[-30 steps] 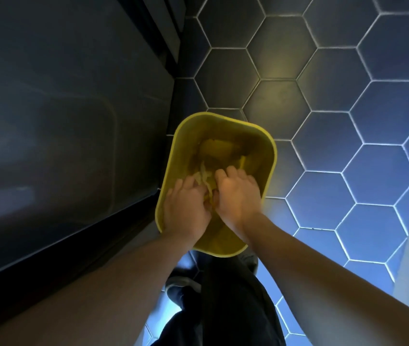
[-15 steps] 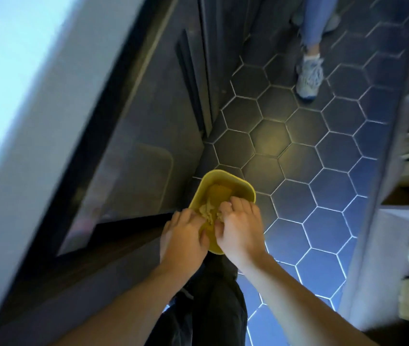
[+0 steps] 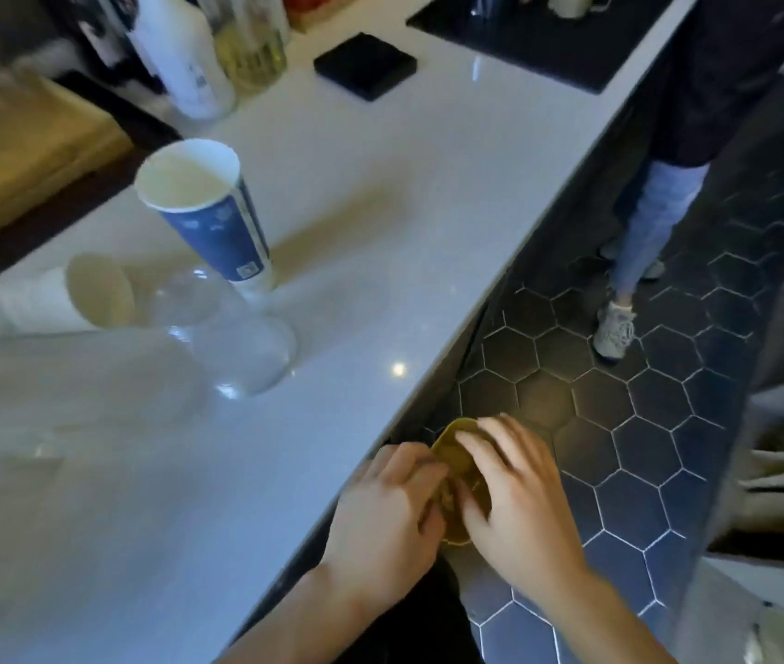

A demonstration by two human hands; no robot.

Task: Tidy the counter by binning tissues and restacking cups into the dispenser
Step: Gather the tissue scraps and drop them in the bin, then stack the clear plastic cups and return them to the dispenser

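- View has swung up a lot since half a second ago: before it was mostly dark cabinet front and floor, now the white counter (image 3: 332, 194) fills the left and middle.
- Both hands were over the yellow bin (image 3: 464, 464) then and they still are, just lower in the frame; the bin sits on the floor right by the counter edge and is mostly hidden behind them.
- Left hand (image 3: 387, 512) has its fingers bent down toward the bin; right hand (image 3: 519, 500) is spread more loosely across it. It's motion-blurred, so I can't tell whether either one is holding anything.
- Some pale crumpled stuff shows between the hands inside the bin, probably tissue, too blurry to be sure.
- On the counter: a tall stack of paper cups (image 3: 210, 218), blue and white, leaning a bit, open end up.
- Next to it a clear domed plastic piece (image 3: 248, 347), and a pale cup (image 3: 97, 292) lying on its side.
- Further back: a white bottle (image 3: 184, 55), a clear jar (image 3: 248, 45) and a flat black square (image 3: 365, 65).
- Floor is dark hexagon tile (image 3: 619, 424) with light grout; another person's jeans leg and sneaker (image 3: 614, 330) stand on it.
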